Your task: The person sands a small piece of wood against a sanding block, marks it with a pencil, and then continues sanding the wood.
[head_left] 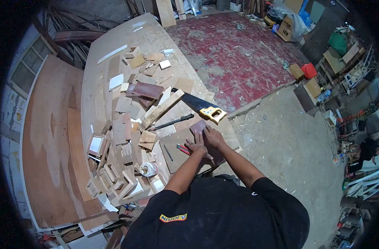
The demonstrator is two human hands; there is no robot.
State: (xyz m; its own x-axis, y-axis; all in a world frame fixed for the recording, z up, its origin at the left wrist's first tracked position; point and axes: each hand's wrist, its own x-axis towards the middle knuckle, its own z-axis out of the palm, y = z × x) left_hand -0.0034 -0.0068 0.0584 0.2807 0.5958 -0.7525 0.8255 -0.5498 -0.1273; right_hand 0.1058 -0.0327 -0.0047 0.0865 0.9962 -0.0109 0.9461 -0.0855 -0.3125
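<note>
**Bench, marking a small panel**

Left hand (196,146): flat, fingers spread, pressing a board (177,154); red pencil (182,149) just beside it. Right hand (213,137): closed over a small reddish panel (198,125) at the bench edge. To do well: keep the panel pinned, flush, unmoving. Handsaw (200,106), dark blade, yellow grip, lies just beyond. Offcuts (131,124): pale, rough-sawn, rectangular, heaped. Tape roll (148,169) near.

Yellow-handled saw (200,106), reddish-brown board (199,125)
</note>
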